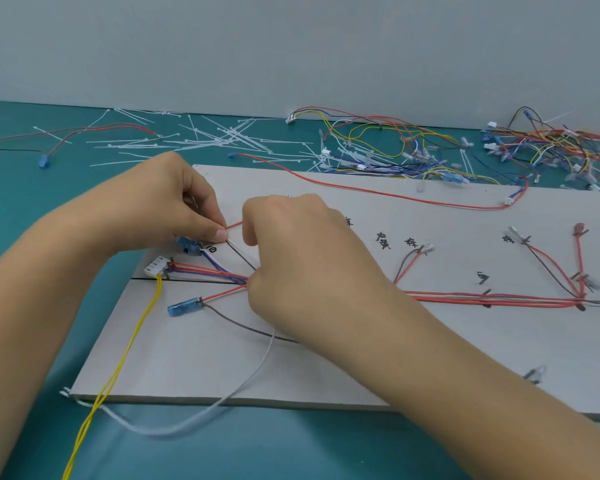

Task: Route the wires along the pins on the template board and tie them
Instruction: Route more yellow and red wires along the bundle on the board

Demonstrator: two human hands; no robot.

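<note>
— Where does the template board [430, 358] lie?

— Flat and pale grey, under both hands, with black handwritten marks and thin black lines on it.

— And the wires?

— A short red wire [234, 224] runs taut between the two pinches. Just below the left pinch, red and purple wires [205, 270] leave a white connector [156, 265] and meet at the right hand's fingertips. Yellow wires [132, 344] hang from that connector off the near edge. Long red wires [499, 299] stretch away right of the grip.
</note>
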